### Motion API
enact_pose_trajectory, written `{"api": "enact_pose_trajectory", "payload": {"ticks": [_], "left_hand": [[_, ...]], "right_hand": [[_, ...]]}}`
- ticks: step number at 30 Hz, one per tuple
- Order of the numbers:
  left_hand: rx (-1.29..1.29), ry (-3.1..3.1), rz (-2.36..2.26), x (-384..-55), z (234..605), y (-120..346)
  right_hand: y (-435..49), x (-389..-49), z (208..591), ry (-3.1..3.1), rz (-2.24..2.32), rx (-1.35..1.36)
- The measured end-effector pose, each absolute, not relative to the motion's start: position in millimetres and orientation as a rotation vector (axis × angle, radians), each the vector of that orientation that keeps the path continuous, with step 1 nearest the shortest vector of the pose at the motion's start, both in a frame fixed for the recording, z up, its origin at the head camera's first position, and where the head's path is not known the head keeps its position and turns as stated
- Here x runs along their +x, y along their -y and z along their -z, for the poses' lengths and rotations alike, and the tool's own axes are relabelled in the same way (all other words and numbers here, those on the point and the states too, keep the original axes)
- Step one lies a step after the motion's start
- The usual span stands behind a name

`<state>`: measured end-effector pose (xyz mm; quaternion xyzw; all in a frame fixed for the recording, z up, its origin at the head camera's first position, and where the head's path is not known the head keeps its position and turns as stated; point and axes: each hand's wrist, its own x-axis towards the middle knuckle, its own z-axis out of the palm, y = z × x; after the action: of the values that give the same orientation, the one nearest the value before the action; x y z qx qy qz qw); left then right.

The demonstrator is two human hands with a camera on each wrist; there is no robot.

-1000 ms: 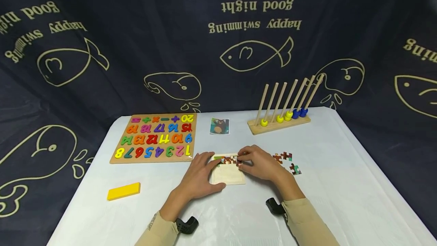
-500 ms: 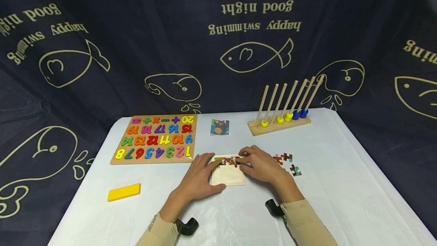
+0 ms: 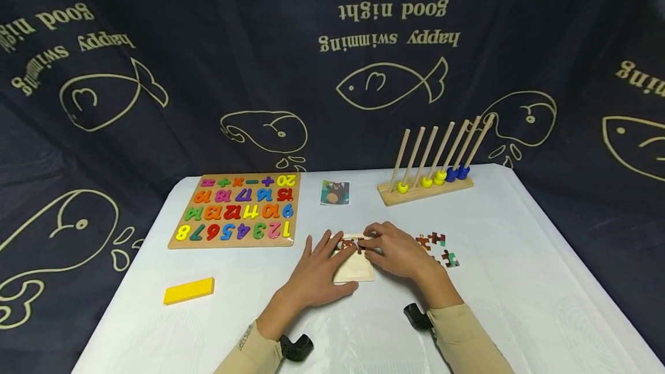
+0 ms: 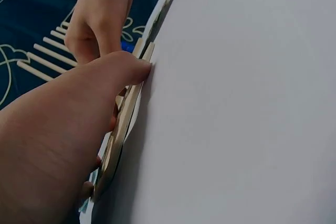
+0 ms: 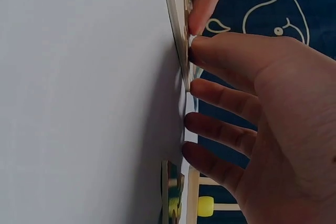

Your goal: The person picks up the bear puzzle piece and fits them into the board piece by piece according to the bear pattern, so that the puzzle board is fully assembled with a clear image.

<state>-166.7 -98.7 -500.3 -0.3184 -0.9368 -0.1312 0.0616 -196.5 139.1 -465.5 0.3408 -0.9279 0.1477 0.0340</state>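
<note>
A shallow wooden puzzle tray (image 3: 354,273) lies at the middle of the table, with several jigsaw pieces (image 3: 347,244) showing a brown bear along its far side. My left hand (image 3: 317,276) is spread over the tray's left part. Its index finger reaches over the pieces, and its thumb touches the tray's near edge, as the left wrist view shows. At the tray's right side, my right hand (image 3: 397,253) pinches a dark brown puzzle piece (image 3: 359,249) between thumb and index finger. Its other fingers are loosely extended in the right wrist view. The fingers partly hide the pieces.
Loose puzzle pieces (image 3: 449,258) lie right of the right hand. Behind the tray is a bear picture card (image 3: 335,193). A number board (image 3: 236,212) lies at left, a yellow block (image 3: 189,291) nearer, and a peg stand with beads (image 3: 426,190) at back right.
My left hand has shifted right across the tray, its index finger now close to the right hand's fingertips. The right hand's piece has moved slightly left, then stayed about there.
</note>
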Motion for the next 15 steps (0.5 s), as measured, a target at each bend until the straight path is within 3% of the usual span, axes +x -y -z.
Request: {"api": "enact_pose_trajectory", "payload": {"ticks": [15], "left_hand": [[-0.901,2.869,0.366,-164.9,502.6,97.2]], "right_hand": [[-137.3,-195.3,468.4,2.855,-0.455,1.035]]}}
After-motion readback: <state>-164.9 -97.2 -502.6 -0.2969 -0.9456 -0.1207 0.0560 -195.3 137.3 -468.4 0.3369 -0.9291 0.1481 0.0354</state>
